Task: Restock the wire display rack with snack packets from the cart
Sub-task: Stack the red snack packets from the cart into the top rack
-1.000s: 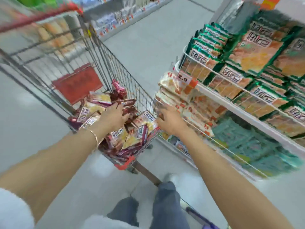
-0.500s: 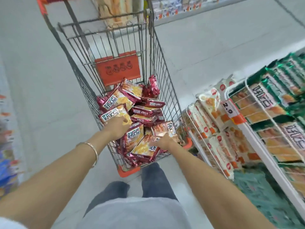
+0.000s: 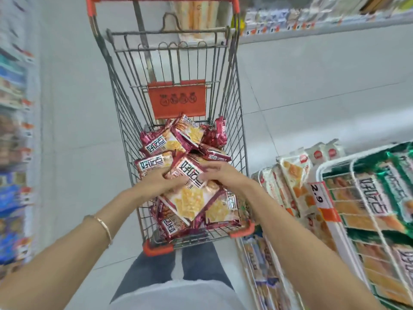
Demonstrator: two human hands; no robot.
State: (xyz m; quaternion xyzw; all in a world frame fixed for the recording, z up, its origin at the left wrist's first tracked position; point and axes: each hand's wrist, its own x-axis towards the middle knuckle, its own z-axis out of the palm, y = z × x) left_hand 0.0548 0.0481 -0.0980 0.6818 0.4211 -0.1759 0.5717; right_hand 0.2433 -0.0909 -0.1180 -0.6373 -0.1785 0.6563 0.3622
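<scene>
Fingers (image 3: 176, 182) of the left hand (image 3: 157, 178) curl round a maroon cracker packet (image 3: 187, 199), the right hand (image 3: 225, 173) flat on top (likely steadying the lift).

I see the cart (image 3: 126, 113) standing on the pale tiled floor (image 3: 312, 97). Its wire basket holds a loose heap of red packets (image 3: 190, 204) lying at all angles. To my right the white wire rack (image 3: 335, 161) carries green packets (image 3: 375, 198) in rows on its upper tier. Orange packets (image 3: 295, 173) stand on edge below, and a 2.9 tag (image 3: 318, 194) hangs at its corner.
</scene>
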